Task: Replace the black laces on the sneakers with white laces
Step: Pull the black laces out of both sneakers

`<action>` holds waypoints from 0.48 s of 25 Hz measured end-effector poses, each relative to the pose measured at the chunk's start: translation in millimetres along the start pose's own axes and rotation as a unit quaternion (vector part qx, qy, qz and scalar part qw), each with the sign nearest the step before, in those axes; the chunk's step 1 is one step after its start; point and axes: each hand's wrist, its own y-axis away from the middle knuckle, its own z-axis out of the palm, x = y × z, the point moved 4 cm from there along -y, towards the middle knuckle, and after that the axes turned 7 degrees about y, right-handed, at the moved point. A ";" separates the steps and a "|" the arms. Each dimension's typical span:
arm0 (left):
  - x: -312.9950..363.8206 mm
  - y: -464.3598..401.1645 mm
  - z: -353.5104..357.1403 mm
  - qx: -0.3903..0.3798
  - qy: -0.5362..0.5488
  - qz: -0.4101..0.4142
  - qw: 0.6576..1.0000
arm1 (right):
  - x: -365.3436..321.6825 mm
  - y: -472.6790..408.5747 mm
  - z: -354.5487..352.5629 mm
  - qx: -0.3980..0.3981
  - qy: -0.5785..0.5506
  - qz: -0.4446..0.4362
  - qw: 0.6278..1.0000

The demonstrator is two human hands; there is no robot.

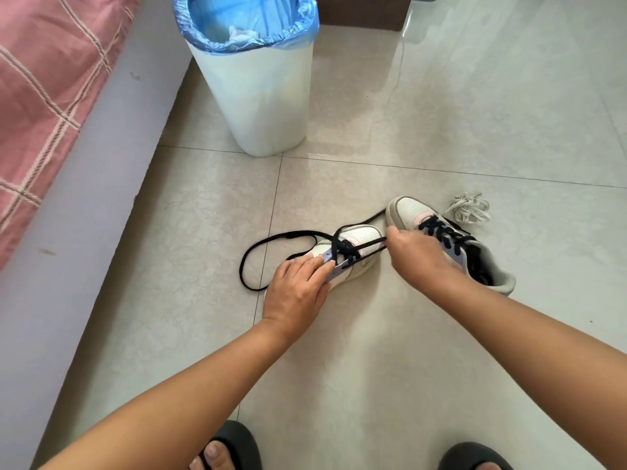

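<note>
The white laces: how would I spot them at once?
Start at the white bin with its blue liner, then drop to the two sneakers on the tiled floor. Just beyond the toe of the right sneaker lies a loose pale tangle, the white laces, untouched; the other laces are black.

Glossy tiled floor, reflective. Sneakers smooth white leather-like, matt. Flat woven cloth black lace and white laces. Matt plastic bin, crinkly blue plastic liner. Woven checked cloth bedcover.
</note>
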 end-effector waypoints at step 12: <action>-10.6 -13.2 -5.3 -0.108 0.045 -0.044 0.992 | -60.8 20.6 12.6 0.186 0.063 -0.311 0.930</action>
